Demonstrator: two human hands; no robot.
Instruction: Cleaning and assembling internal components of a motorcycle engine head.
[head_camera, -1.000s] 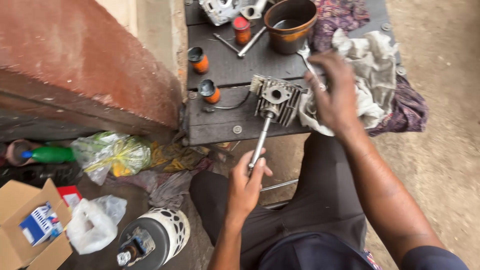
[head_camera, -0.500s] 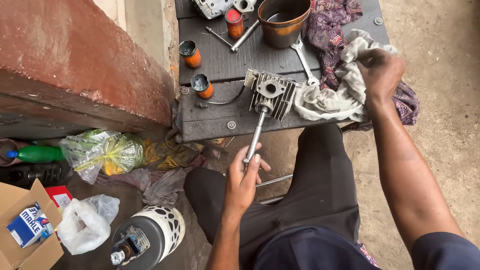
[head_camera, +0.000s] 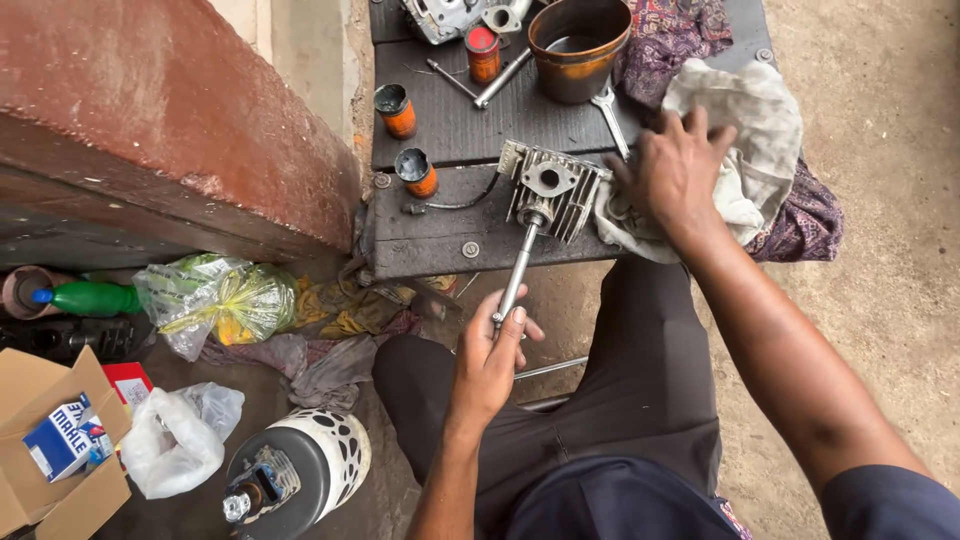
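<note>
A finned metal cylinder head (head_camera: 552, 190) sits near the front edge of a dark wooden bench (head_camera: 440, 235). A long steel socket wrench (head_camera: 518, 265) runs from the cylinder head down toward me. My left hand (head_camera: 492, 360) grips the lower end of that wrench. My right hand (head_camera: 678, 172) lies flat with fingers spread on a dirty white rag (head_camera: 745, 140), just right of the cylinder head.
On the bench are a rusty brown pot (head_camera: 578, 45), small orange-capped cans (head_camera: 415, 172), a spanner (head_camera: 612, 115) and a patterned cloth (head_camera: 800, 215). A reddish wall (head_camera: 170, 120) rises at left. Below it lie a green bottle (head_camera: 90, 298), plastic bags (head_camera: 220, 300), a cardboard box (head_camera: 50, 450) and a spotted helmet (head_camera: 300, 470).
My right hand went from the cylinder head out to the right over the rag, then back left onto the rag beside the head. My left hand kept hold of the wrench.
</note>
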